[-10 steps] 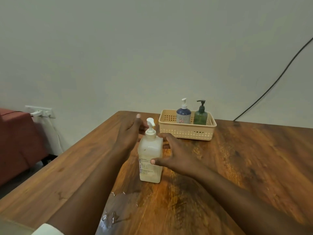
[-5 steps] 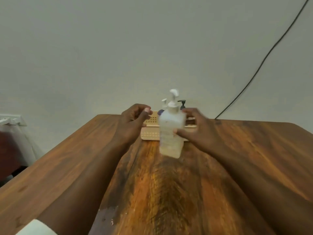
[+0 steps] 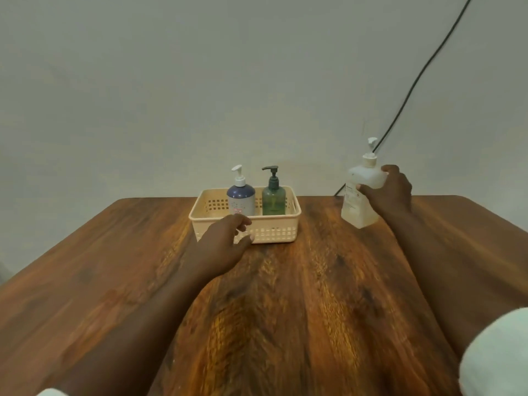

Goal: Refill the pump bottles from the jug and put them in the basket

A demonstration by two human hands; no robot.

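I see soft, even, rather dim light with a greenish-grey cast on the wall point(image 3: 257, 81). The table point(image 3: 85, 267) shows a warm sheen down its middle toward the near edge, without hard glare. Shadows are faint. Wide-angle distortion bows the table's far corners and stretches its near edge. The right hand point(image 3: 391, 192) and its white bottle point(image 3: 358, 192) look slightly motion-blurred.

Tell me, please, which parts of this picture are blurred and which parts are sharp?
Head view: the right hand and its white bottle look smeared, the label unreadable; the left hand is soft at the fingertips; the basket and its two bottles are sharper; the table's edges bend, a wide-angle effect.
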